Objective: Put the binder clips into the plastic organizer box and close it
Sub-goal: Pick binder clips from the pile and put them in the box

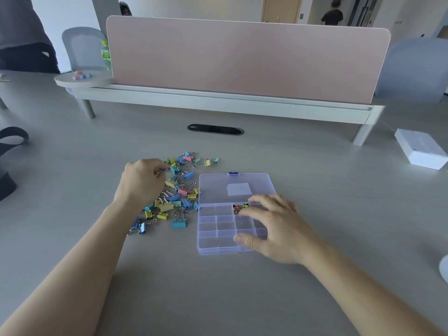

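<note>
early: few clips [240, 206] sat in organizer box [208, 248], lid [218, 185] open; pile [179, 190] lay outside. left hand [141, 181] pinched blue clip [162, 170]; right hand [276, 229] splayed on box.

Two hands: left hand [140, 180], right hand [274, 226]. One plastic organizer box [208, 246]. One white box [421, 149], far right. Binder clips [180, 223]: several dozen, too heaped for an exact count.

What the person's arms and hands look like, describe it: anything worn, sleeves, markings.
The left grip and right grip are bare hands: no gloves, rings or markings show. The left forearm and right forearm are uncovered to the frame's edge, with no sleeve, watch or bracelet in view. The right thumbnail looks short and unpainted.
</note>
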`<state>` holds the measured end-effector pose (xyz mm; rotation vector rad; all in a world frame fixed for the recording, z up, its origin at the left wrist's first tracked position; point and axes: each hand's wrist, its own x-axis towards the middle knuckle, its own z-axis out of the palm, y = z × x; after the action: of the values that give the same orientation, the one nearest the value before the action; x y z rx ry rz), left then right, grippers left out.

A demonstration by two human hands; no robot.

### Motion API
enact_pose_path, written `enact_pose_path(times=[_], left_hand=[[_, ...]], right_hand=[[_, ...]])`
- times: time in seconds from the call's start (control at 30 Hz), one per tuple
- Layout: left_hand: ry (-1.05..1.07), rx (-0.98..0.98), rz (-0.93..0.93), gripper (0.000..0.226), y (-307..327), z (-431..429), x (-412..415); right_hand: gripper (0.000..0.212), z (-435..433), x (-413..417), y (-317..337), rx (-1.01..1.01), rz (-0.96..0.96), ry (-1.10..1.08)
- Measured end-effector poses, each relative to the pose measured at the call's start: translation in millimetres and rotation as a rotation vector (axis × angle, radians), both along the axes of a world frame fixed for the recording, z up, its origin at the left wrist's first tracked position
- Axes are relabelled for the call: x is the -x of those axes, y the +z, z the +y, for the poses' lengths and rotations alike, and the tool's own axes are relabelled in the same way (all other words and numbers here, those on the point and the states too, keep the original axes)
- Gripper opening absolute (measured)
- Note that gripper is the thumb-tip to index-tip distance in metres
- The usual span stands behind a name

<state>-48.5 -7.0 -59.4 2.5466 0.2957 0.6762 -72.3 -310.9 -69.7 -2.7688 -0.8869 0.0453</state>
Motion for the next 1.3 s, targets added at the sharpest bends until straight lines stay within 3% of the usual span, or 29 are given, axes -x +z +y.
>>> enact_pose_path(times=[0.27, 0.47, 0.87, 1.07, 1.3], left_hand=[[-0.403, 0.249, -0.004, 0.014, 3, -81, 21], [-0.519, 0.253, 0.005, 0.006, -4, -103, 27], [-0.669, 0.091, -0.031, 0.013, -11, -101, 28], [-0.718, -0.195, -0.104, 0.014, -11, -98, 27], [-0.722, -0.27, -0.079, 0.018, -15, -98, 23]], right_hand=[[0.089, 0, 0, 0, -0.003, 0.005, -0.004], [0.087, 0, 0, 0, 0.004, 0.015, -0.005], [0.084, -1, 0, -1, -0.03, 0.018, -0.007], [0.084, -1, -1, -1, -0.046, 0.013, -0.005], [0.072, 0, -7, -7, -0.184, 0.06, -0.056]])
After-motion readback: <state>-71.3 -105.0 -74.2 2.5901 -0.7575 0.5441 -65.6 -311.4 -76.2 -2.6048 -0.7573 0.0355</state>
